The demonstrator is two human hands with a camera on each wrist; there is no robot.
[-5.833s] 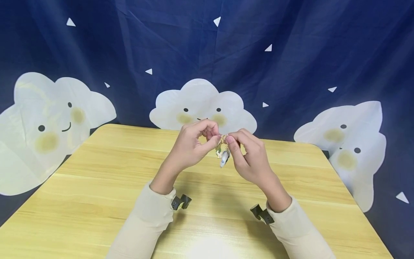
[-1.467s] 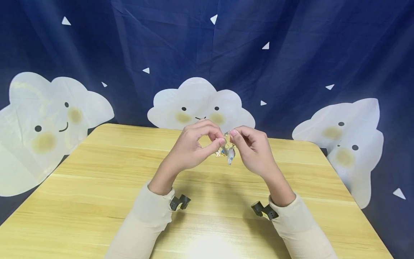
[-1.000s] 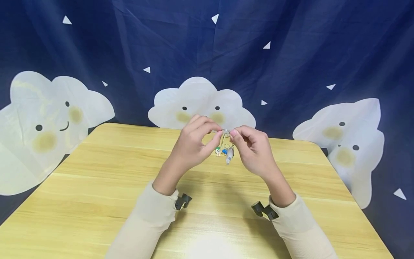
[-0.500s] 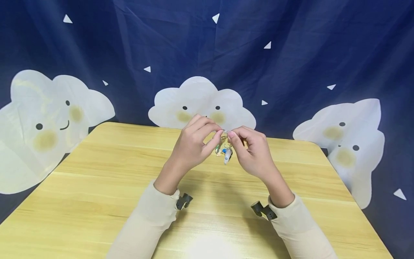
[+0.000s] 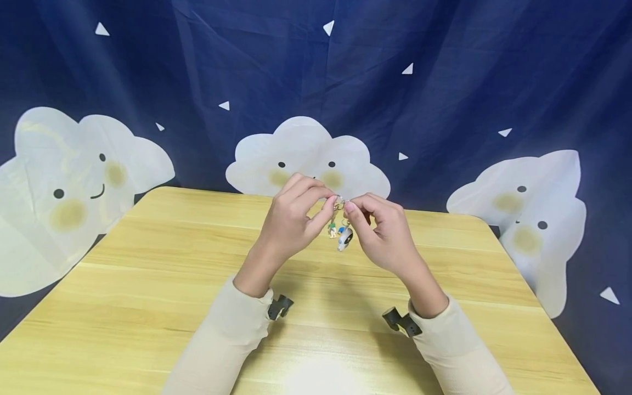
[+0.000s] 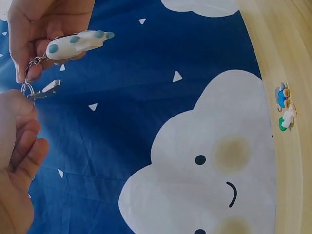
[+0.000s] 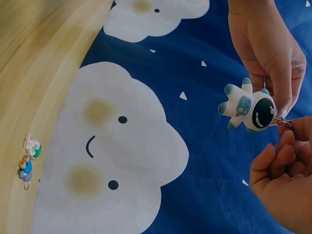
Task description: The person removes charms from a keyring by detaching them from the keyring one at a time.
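Observation:
An astronaut keychain [image 5: 345, 239], white with a dark visor and blue tips, hangs by a short metal chain between both hands. My left hand [image 5: 295, 219] pinches the metal ring and clasp [image 6: 45, 90] at the top between thumb and index finger. From the other side my right hand [image 5: 381, 227] pinches the same hardware near the chain; its thumb and index finger hide part of it. Beyond the hanging astronaut, two small figures lie on the table: one white and green [image 7: 33, 147], one blue and brown [image 7: 25, 168]. Neither figure is touched by a hand.
The light wooden table [image 5: 197, 307] spreads under both forearms. Behind its far edge hangs a dark blue curtain [image 5: 276, 66] with white clouds and small triangles. Black wrist cameras [image 5: 280, 307] sit at both cuffs.
The left fingers have shifted their grip up along the ring and clasp. The hanging astronaut has swung slightly left and turned, so its dark visor shows. Both hands stay close together.

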